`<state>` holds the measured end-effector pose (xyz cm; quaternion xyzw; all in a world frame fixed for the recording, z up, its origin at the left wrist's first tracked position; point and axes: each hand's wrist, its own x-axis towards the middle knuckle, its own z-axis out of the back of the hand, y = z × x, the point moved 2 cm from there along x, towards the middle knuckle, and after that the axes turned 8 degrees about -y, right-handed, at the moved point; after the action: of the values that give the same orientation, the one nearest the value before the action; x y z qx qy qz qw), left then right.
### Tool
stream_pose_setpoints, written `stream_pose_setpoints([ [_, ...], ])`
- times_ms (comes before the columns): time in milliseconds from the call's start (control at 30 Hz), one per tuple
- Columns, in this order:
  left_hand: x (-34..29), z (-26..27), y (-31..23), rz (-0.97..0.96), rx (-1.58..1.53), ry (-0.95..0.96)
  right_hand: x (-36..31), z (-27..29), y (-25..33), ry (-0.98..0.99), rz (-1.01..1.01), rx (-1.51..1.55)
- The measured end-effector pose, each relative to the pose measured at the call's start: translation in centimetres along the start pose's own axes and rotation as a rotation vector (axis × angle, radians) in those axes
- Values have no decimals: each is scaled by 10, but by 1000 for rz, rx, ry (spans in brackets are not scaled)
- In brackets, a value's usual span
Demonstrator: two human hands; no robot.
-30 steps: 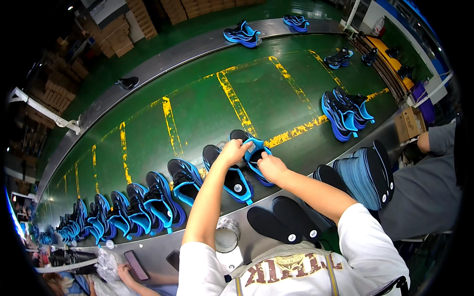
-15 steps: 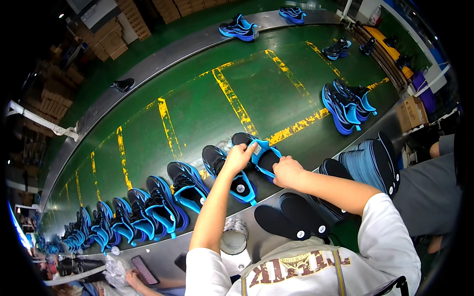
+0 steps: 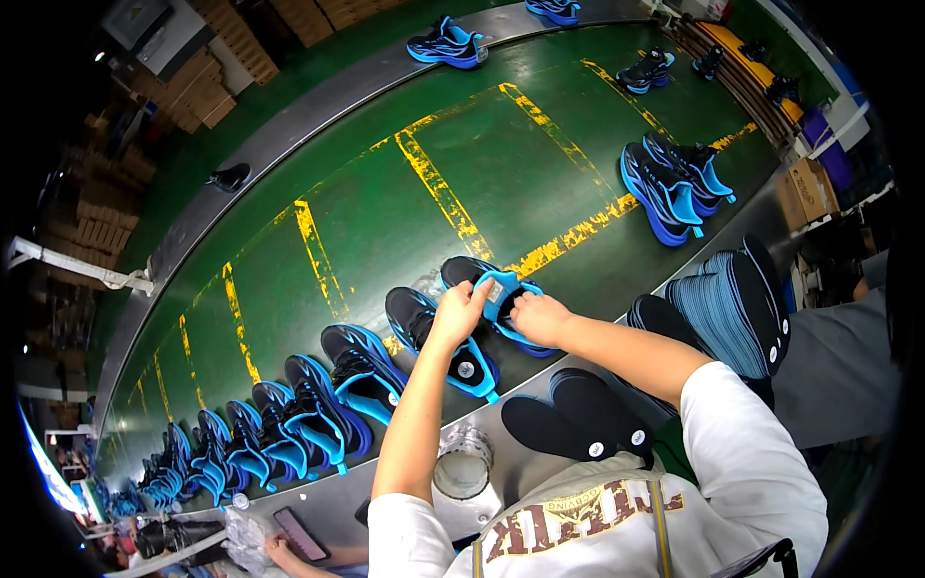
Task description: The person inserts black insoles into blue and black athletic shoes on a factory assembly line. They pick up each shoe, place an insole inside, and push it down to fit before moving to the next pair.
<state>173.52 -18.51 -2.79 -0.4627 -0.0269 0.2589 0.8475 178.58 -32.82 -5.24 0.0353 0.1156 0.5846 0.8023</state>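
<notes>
Left hand (image 3: 461, 306) and right hand (image 3: 536, 316), fingers curled, both pinching the blue shoe (image 3: 501, 301) tongue, insoles (image 3: 578, 422) at 5 o'clock.

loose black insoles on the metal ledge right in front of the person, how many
2: one insole to the left, another insole overlapping it on the right. The upright stack farther right holds more, uncounted.

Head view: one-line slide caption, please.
Both hands, left hand and right hand, work a blue-and-black sports shoe on the green conveyor belt.

Two loose black insoles (image 3: 578, 421)
</notes>
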Motion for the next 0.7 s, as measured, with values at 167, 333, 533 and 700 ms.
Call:
stream_pose_setpoints([
  [167,-1,-1,-1,9,122,-19,10,0,3,192,67,-171],
  [333,-4,1,-3,-1,148,-25,22,36,17,678,84,-212],
  [533,-4,0,-4,2,139,-28,37,7,12,692,0,-145],
  [700,-4,-3,-1,3,187,-83,33,3,7,650,-116,-14],
])
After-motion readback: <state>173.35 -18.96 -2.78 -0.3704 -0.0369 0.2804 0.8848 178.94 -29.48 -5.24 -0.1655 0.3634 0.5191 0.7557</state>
